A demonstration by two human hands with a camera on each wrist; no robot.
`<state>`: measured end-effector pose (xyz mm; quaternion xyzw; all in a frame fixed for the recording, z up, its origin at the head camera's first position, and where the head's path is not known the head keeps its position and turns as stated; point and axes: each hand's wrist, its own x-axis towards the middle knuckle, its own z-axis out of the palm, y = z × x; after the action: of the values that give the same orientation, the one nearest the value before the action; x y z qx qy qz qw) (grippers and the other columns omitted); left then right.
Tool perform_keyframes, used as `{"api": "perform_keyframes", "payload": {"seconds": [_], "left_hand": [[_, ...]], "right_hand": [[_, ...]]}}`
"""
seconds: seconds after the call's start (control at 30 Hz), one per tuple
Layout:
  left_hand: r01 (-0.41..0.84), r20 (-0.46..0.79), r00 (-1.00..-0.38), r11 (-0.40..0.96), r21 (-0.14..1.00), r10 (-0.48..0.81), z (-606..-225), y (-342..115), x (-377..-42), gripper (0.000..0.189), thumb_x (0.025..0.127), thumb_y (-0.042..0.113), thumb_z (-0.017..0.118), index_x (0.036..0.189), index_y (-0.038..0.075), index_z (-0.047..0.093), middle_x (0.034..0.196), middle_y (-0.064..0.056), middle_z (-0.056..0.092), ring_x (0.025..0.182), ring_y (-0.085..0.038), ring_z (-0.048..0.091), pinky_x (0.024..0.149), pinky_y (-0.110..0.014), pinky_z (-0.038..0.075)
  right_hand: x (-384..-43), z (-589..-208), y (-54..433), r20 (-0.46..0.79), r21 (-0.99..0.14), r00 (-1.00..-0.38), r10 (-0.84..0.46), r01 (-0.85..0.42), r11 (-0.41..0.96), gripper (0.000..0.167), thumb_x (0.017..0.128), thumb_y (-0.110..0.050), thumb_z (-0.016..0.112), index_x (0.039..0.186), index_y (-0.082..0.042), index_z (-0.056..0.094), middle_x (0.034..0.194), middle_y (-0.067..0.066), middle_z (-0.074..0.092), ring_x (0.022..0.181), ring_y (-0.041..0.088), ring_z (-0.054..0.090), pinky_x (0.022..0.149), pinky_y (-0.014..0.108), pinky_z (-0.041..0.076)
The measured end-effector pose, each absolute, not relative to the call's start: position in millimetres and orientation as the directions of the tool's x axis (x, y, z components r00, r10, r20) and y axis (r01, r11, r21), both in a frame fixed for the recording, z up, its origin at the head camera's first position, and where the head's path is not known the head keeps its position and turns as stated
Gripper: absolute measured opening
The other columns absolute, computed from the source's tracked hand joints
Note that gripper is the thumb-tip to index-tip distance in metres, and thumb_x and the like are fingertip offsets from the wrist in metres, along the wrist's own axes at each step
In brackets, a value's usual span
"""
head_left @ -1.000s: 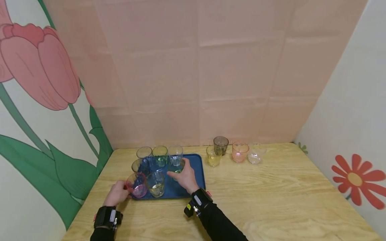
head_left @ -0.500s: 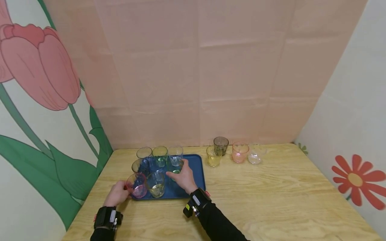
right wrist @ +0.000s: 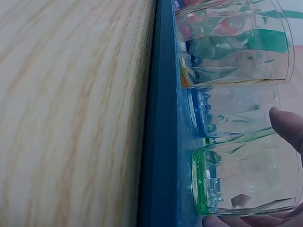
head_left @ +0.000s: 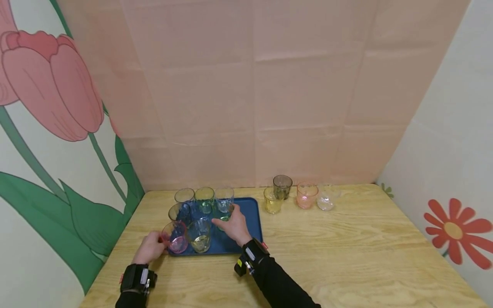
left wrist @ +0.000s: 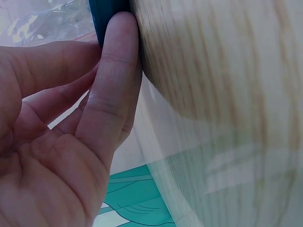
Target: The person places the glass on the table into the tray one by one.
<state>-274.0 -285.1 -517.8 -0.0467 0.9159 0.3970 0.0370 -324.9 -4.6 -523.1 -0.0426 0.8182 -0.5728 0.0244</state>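
Note:
My left hand (head_left: 148,248) pinches the front left corner of the blue tray (head_left: 252,218), beside a pink glass (head_left: 177,243). In the left wrist view the thumb and fingers meet at the tray's rim (left wrist: 106,16). My right hand (head_left: 238,226) reaches over the tray's front edge and holds a green-tinted glass (right wrist: 248,182), thumb on one side and fingers on the other. That glass stands upright with its base at the tray's surface. Front left of it is a pale yellow glass (head_left: 199,241). A clear glass (head_left: 224,197) stands right behind it.
Also on the tray are a dark grey glass (head_left: 179,212), a yellow-green glass (head_left: 204,196) and a bluish clear glass (head_left: 184,196). Right of the tray, on the wooden table (head_left: 346,252), stand yellow (head_left: 272,203), smoky grey (head_left: 283,185), pink-orange (head_left: 306,196) and clear (head_left: 325,201) glasses.
My right hand has shifted slightly left with the green-tinted glass. My left hand has stayed at the tray's corner, and the other glasses have not moved.

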Motion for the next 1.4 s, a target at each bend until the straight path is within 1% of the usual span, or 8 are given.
{"api": "perform_keyframes", "payload": {"seconds": [0.4,0.63,0.77,0.93,1.03,1.13,1.23,1.4], "left_hand": [[-0.135,-0.122,-0.99,0.676,0.724,-0.067,-516.6,-284.2,-274.6,0.011,0.093,-0.007,0.06,0.103,-0.009,0.065,0.088,-0.011,0.063,0.075,-0.021,0.06,0.064,-0.034,0.054],[-0.109,-0.098,-0.994,0.68,0.725,-0.055,-517.0,-284.4,-274.1,0.008,0.092,-0.007,0.061,0.1,-0.009,0.064,0.085,-0.01,0.062,0.072,-0.02,0.06,0.063,-0.034,0.056],[-0.104,-0.094,-0.994,0.677,0.728,-0.052,-516.9,-284.6,-273.8,0.007,0.092,-0.008,0.061,0.098,-0.008,0.064,0.084,-0.01,0.062,0.071,-0.019,0.061,0.063,-0.034,0.056],[-0.108,-0.096,-0.994,0.679,0.726,-0.055,-516.5,-284.8,-273.4,0.008,0.092,-0.008,0.06,0.099,-0.009,0.064,0.085,-0.01,0.062,0.071,-0.019,0.061,0.063,-0.034,0.056],[-0.108,-0.097,-0.994,0.679,0.726,-0.055,-516.7,-284.8,-273.7,0.008,0.092,-0.008,0.061,0.1,-0.009,0.064,0.085,-0.01,0.062,0.071,-0.019,0.061,0.063,-0.034,0.055],[-0.12,-0.11,-0.992,0.681,0.722,-0.058,-516.9,-284.5,-274.5,0.008,0.092,-0.008,0.06,0.1,-0.008,0.064,0.085,-0.01,0.062,0.072,-0.02,0.061,0.063,-0.034,0.055],[-0.146,-0.137,-0.988,0.68,0.718,-0.067,-516.7,-283.8,-275.6,0.008,0.093,-0.009,0.059,0.1,-0.007,0.064,0.087,-0.011,0.062,0.073,-0.021,0.06,0.064,-0.034,0.055],[-0.173,-0.165,-0.983,0.674,0.718,-0.077,-515.4,-282.6,-276.5,0.01,0.094,-0.009,0.058,0.102,-0.007,0.064,0.089,-0.012,0.063,0.075,-0.022,0.061,0.065,-0.034,0.055]], "right_hand": [[-326.4,-522.6,-6.6,0.018,-0.933,-0.997,-0.081,-0.046,0.358,0.087,0.091,-0.034,0.077,0.154,0.0,0.028,0.152,0.025,0.041,0.136,0.043,0.045,0.103,0.048,0.046],[-325.4,-523.1,-5.0,0.02,-0.926,-0.997,-0.079,-0.048,0.376,0.094,0.087,-0.033,0.081,0.155,0.002,0.026,0.152,0.026,0.041,0.136,0.044,0.045,0.105,0.049,0.045],[-326.9,-522.1,-1.2,0.033,-0.912,-0.996,-0.077,-0.062,0.406,0.096,0.082,-0.026,0.086,0.153,0.004,0.029,0.147,0.027,0.046,0.132,0.044,0.049,0.101,0.051,0.046],[-329.9,-520.8,6.5,0.059,-0.903,-0.994,-0.096,-0.094,0.419,0.092,0.076,-0.015,0.09,0.149,0.005,0.036,0.137,0.026,0.055,0.125,0.041,0.055,0.1,0.053,0.048],[-330.2,-522.3,12.7,0.061,-0.899,-0.991,-0.116,-0.105,0.425,0.091,0.077,-0.008,0.087,0.15,0.006,0.035,0.14,0.027,0.053,0.128,0.042,0.052,0.099,0.053,0.048],[-330.3,-524.1,21.1,0.081,-0.894,-0.988,-0.135,-0.132,0.429,0.085,0.079,0.003,0.076,0.152,0.007,0.033,0.146,0.028,0.049,0.134,0.044,0.048,0.097,0.051,0.048],[-330.0,-523.8,28.4,0.117,-0.886,-0.986,-0.119,-0.158,0.435,0.08,0.076,0.01,0.067,0.15,0.007,0.037,0.145,0.026,0.05,0.135,0.041,0.048,0.097,0.049,0.048],[-330.7,-521.6,37.9,0.195,-0.888,-0.979,-0.06,-0.203,0.412,0.072,0.076,0.013,0.06,0.145,0.009,0.043,0.14,0.026,0.055,0.131,0.042,0.052,0.103,0.053,0.047]]}}
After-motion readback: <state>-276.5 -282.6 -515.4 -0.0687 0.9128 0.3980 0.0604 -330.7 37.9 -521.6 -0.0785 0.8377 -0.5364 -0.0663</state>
